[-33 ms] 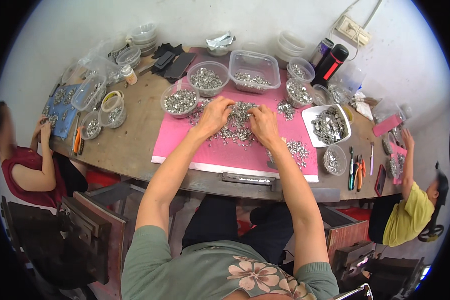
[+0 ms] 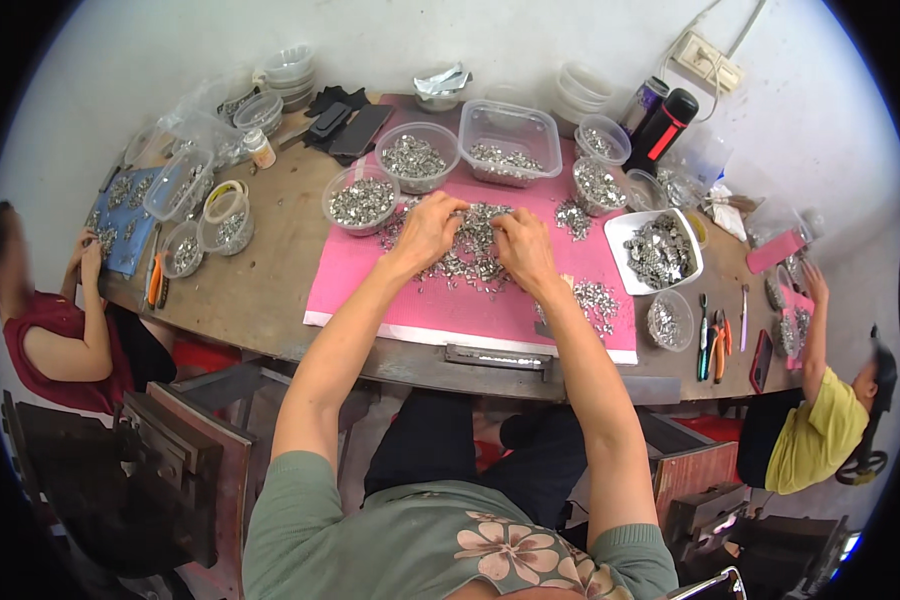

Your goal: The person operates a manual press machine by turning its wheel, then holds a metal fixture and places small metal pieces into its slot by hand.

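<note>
A loose pile of small silvery metal pieces (image 2: 473, 262) is spread over a pink mat (image 2: 360, 290) in front of me. My left hand (image 2: 430, 232) rests at the pile's left side, thumb and fingers drawn together near its far edge. Across from it, my right hand (image 2: 526, 248) has its fingers curled in on the right side of the pile. Whatever either hand pinches is too small to make out. Beyond the hands stand two round clear bowls (image 2: 415, 185) (image 2: 336, 218) and a rectangular clear tub (image 2: 510, 112), all holding similar pieces.
To the right are a white square tray (image 2: 625, 277) of metal pieces, a small clear cup (image 2: 670, 320) and pliers (image 2: 718, 350). Dark bottles (image 2: 667, 128) stand at the back right. Co-workers sit at left, in a red top (image 2: 55, 345), and right, in a yellow shirt (image 2: 820, 430).
My right hand has shifted very slightly to the left. My left hand looks unmoved.
</note>
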`<action>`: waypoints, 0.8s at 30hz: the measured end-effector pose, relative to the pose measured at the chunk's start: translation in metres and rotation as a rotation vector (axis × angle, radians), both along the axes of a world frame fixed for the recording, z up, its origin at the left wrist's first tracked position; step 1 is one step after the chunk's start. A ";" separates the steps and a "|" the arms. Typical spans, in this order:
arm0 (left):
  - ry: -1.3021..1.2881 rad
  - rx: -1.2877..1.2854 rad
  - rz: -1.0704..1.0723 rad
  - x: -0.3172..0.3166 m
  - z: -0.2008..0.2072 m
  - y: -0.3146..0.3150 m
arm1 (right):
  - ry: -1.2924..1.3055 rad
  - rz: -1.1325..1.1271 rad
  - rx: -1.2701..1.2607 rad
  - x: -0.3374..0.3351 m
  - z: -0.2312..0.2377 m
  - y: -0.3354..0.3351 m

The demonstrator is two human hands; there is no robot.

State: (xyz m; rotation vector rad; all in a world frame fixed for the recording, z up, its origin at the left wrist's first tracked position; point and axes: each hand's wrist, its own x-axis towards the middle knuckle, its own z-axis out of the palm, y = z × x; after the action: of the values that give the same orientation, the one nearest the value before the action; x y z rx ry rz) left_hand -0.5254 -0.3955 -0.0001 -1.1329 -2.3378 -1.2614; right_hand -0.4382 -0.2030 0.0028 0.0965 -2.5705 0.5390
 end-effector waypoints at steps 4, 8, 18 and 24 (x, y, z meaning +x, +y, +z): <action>0.159 -0.175 0.055 0.013 -0.006 -0.012 | -0.031 0.088 0.027 -0.012 0.001 -0.024; 0.068 -0.160 0.047 0.008 -0.018 -0.011 | -0.032 0.033 0.102 -0.027 -0.009 -0.038; 0.182 -0.100 0.096 0.015 -0.014 -0.021 | -0.029 0.084 0.014 -0.021 -0.001 -0.039; 0.158 -0.168 0.029 0.012 -0.017 -0.017 | -0.043 0.106 -0.051 -0.006 0.006 -0.033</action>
State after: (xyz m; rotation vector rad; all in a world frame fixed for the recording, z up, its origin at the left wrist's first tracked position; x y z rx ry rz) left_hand -0.5134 -0.4123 -0.0172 -1.1976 -2.3667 -0.9434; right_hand -0.4442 -0.2360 0.0084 0.2062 -2.6022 0.6523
